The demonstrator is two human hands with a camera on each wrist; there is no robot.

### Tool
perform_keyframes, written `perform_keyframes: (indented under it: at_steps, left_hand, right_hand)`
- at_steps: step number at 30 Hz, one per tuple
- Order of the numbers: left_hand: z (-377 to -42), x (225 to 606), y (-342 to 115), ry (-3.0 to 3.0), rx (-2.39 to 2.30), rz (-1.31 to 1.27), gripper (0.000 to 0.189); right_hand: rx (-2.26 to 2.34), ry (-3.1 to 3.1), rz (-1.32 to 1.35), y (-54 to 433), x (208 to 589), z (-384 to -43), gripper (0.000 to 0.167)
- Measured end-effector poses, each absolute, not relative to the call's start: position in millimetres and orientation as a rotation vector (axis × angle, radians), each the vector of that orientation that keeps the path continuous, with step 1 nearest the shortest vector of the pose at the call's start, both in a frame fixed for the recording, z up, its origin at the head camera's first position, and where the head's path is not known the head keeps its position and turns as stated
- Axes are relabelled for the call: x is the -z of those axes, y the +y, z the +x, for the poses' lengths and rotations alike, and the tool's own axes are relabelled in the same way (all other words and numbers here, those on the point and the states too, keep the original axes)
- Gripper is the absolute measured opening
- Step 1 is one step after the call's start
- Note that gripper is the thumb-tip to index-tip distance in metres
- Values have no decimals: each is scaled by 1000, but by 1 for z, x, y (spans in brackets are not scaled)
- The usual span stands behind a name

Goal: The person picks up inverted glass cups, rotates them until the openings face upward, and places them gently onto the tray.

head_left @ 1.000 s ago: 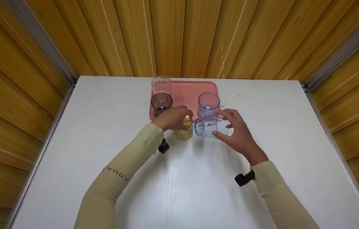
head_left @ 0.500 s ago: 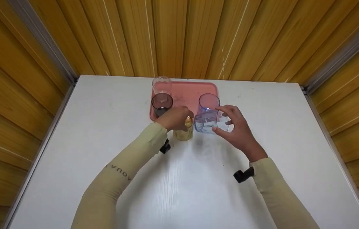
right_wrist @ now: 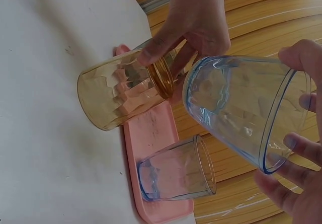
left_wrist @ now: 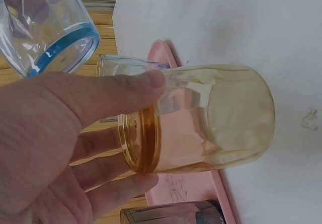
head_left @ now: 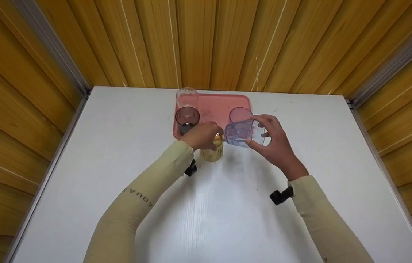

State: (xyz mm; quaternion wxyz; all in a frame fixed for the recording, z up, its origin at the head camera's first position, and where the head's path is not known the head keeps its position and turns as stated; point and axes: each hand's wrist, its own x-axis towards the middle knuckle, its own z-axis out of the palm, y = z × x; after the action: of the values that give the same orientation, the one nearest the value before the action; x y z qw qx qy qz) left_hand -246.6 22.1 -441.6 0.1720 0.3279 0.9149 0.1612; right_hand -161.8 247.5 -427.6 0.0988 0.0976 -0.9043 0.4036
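Note:
My left hand (head_left: pixel 203 136) grips a yellow drinking glass (head_left: pixel 211 155) near its thick amber base, thumb on one side and fingers on the other. The glass is upside down, its base uppermost in the hand; whether its rim touches the table I cannot tell. Beside it my right hand (head_left: pixel 277 148) holds a clear bluish glass (head_left: pixel 238 134), thumb and fingers spread around its rim. This glass is tilted onto its side in the air, its base towards the left hand, as the right wrist view also shows. The two glasses are apart in that view.
A pink tray (head_left: pixel 215 102) lies at the back of the white table (head_left: pixel 129 120). On its left stand a clear glass (head_left: pixel 187 98) and a dark grey glass (head_left: pixel 188 117). A bluish glass (right_wrist: pixel 176 171) stands upright on its right, partly behind the held one in the head view.
My right hand has moved up and away from me with the bluish glass, which now overlaps the tray glass behind it in the head view. The left hand stays nearly still.

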Motion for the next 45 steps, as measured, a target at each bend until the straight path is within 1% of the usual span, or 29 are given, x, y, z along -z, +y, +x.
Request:
perform_keyframes:
  at_steps: [28,35,45]
  left_hand:
    - [-247,441,20,2592,-490,895,51]
    - [-245,441,21,2606,-453,935,51]
    - [-244,440,22,2595,-473,897,51]
  right_hand:
    - [-1129,-2706,306,245,418,-184,63]
    - [-1110,-2693,309,244,416,-188,62]
    - [-1064,-2676,294,243,414,-197,62]
